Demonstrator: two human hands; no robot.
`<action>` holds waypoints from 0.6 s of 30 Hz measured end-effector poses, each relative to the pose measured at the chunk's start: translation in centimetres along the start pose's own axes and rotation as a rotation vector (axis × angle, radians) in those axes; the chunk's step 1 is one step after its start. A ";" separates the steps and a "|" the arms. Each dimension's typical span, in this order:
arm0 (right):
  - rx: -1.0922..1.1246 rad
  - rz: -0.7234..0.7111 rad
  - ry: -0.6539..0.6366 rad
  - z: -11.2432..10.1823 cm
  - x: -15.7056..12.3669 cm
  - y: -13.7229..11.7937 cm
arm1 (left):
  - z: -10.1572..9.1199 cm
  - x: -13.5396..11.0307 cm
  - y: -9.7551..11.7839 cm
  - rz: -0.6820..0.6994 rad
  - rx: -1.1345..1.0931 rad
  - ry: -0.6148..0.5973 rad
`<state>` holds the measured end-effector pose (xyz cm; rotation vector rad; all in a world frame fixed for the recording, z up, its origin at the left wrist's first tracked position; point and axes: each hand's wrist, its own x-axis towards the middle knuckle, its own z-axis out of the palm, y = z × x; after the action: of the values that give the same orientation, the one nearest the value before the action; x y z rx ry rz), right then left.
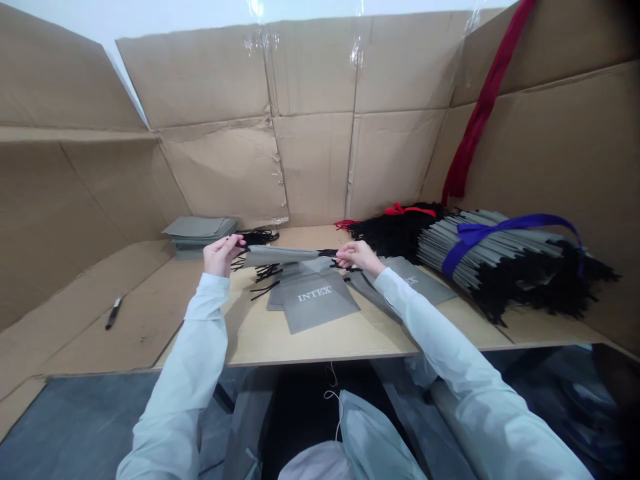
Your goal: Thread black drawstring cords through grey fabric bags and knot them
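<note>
A grey drawstring bag [283,255] is stretched sideways between my two hands, a little above the table. My left hand [223,255] is closed on the black cord at its left end. At the other end my right hand [361,257] pinches the black cord between thumb and fingers. Below lie flat grey bags [320,307], the top one printed INTEX, with black cord ends showing on their left. Beside my right forearm rest more grey bags [427,283], partly hidden by the sleeve.
At the back left sits a stack of grey bags [200,230]. A black marker [114,313] lies on the left cardboard. To the right are a bundle of bags tied with blue ribbon [495,247] and black cords [390,230] tied in red. Cardboard walls [215,167] enclose the table.
</note>
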<state>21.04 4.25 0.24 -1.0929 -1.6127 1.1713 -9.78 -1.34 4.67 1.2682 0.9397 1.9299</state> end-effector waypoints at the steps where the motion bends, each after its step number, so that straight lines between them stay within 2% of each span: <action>1: -0.049 0.007 0.073 -0.4 0.4 -0.3 | 0.6 -0.5 0.8 0.012 0.048 -0.097; 3: -0.200 0.007 0.184 -1.2 1.5 -1.1 | 2.3 -2.0 2.8 0.025 0.167 -0.372; 6: -0.380 -0.062 0.264 -1.9 3.2 -2.7 | 5.7 -4.7 5.6 0.072 0.296 -1.027; 7: -0.391 -0.063 0.264 -1.9 3.8 -3.3 | 6.9 -5.5 6.1 0.095 0.319 -1.205; 8: -0.397 -0.070 0.218 -1.8 4.2 -4.0 | 8.2 -6.1 6.3 0.123 0.343 -1.323; 9: -0.406 -0.086 0.183 -1.6 4.6 -4.7 | 9.3 -6.3 6.1 0.145 0.380 -1.382; 11: -0.453 -0.138 0.097 -1.0 5.1 -6.0 | 11.3 -6.1 4.4 0.164 0.522 -1.382; 13: -0.543 -0.209 0.018 -0.1 5.2 -7.1 | 12.4 -5.0 1.5 0.191 0.766 -1.277; 14: -0.593 -0.244 -0.016 0.3 5.2 -7.6 | 12.7 -4.3 -0.2 0.224 0.915 -1.205; 16: -0.698 -0.322 -0.080 1.2 5.1 -8.2 | 12.7 -3.0 -3.3 0.281 1.164 -0.950; 18: -0.793 -0.389 -0.123 2.1 5.1 -8.5 | 12.3 -2.0 -5.6 0.280 1.311 -0.760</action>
<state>16.27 7.04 8.77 -1.0987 -2.3458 0.3297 3.10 2.71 2.46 2.6601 1.6650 0.6065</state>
